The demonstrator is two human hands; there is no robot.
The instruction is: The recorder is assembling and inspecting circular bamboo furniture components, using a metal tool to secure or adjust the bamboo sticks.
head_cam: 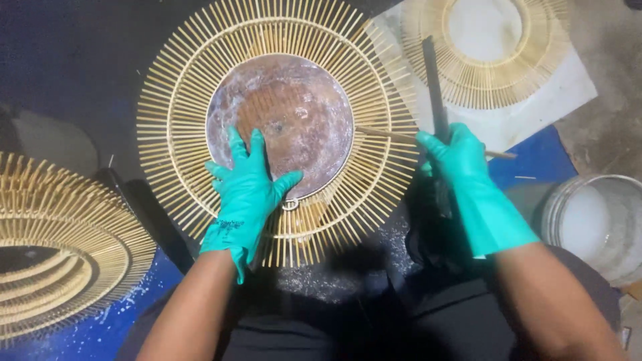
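The gloved left hand (249, 190) pressed flat, fingers spread, on the round metal mould (281, 124) while the right hand (458, 157) gripped a dark brush handle (433, 83) beside the bamboo-stick ring (174, 120).

Light falls from above onto the middle, where the round sunburst frame of pale bamboo sticks (277, 127) shows bright and fairly sharp. The corners sink into deep shadow, and the whole picture is soft, slightly blurred and grainy.

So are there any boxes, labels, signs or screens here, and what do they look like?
No boxes, signs or screens show.
Small dark mark, too blurred to make out: on the cuff of the teal glove on the left hand.
Round white bucket: lower right, beside the right hand; no label visible.
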